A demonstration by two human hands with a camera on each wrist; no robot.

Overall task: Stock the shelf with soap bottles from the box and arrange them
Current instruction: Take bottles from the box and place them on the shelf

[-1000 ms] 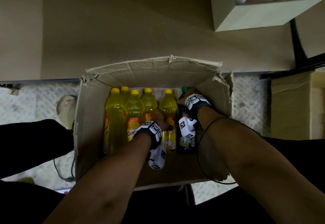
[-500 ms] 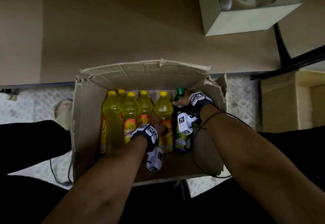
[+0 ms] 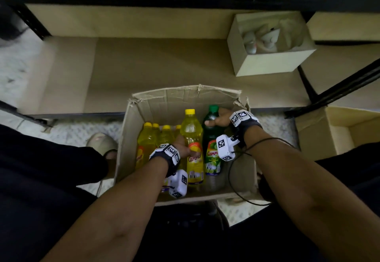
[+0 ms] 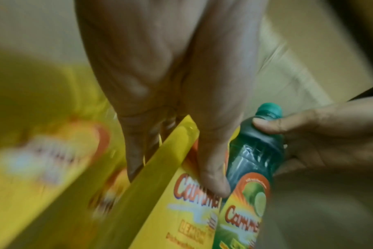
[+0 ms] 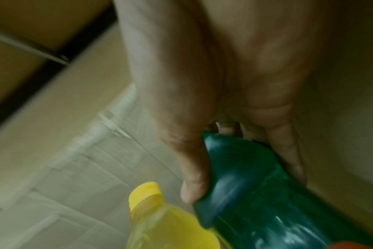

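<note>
Both bottles have risen: my left hand [image 3: 183, 149] grips yellow bottle [image 3: 193, 138], right hand [image 3: 221, 118] green bottle [image 3: 211, 136] at 3 o'clock.

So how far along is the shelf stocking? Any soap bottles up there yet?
Barely started. No soap bottles stand on the shelf; only a small box sits there. In hand: the left hand grips a yellow bottle and the right hand grips the green bottle, both raised above the rest. Left: several yellow bottles wait in the cardboard box.
</note>
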